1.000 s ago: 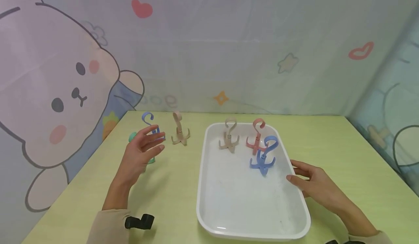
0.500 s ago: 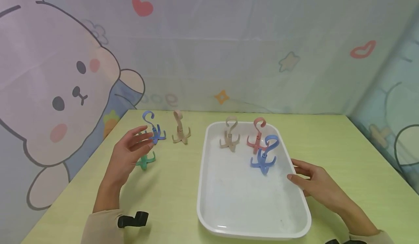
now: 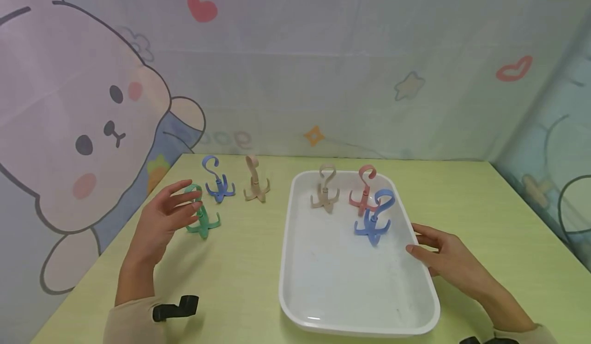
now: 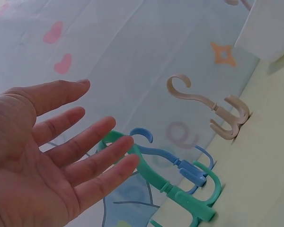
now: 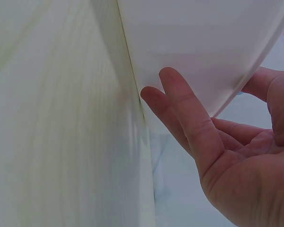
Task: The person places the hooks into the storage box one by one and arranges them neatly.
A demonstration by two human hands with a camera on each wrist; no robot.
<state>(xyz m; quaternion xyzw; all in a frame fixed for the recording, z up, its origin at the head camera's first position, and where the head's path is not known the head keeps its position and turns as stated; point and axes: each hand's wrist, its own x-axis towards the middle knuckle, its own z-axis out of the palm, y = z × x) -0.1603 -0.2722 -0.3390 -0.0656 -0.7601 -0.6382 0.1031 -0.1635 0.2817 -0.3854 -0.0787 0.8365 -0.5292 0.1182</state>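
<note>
My left hand point(image 3: 159, 221) hovers with its fingers spread beside a green rotating hook hanger point(image 3: 203, 221), partly in front of its curved top. In the left wrist view the palm holds nothing, and the green hanger stands past the fingertips. My right hand point(image 3: 448, 257) grips the right wall of a white tray point(image 3: 288, 262), thumb over the rim and fingers against the outside. Inside the tray stand a beige hanger point(image 3: 325, 198), a pink hanger point(image 3: 365, 195) and a blue hanger point(image 3: 373, 226). Another blue hanger point(image 3: 220, 187) and a beige hanger point(image 3: 256, 187) stand behind the green one.
The light green table point(image 3: 244, 282) runs back to a curtain point(image 3: 295, 67) printed with cartoon shapes. A black wrist mount point(image 3: 175, 308) sits on the left sleeve. The tray's far end lies near the table's back edge.
My left hand has moved left and slightly down, away from the rear blue hanger, bringing more of the green hanger into view. My right hand and the tray stay in place.
</note>
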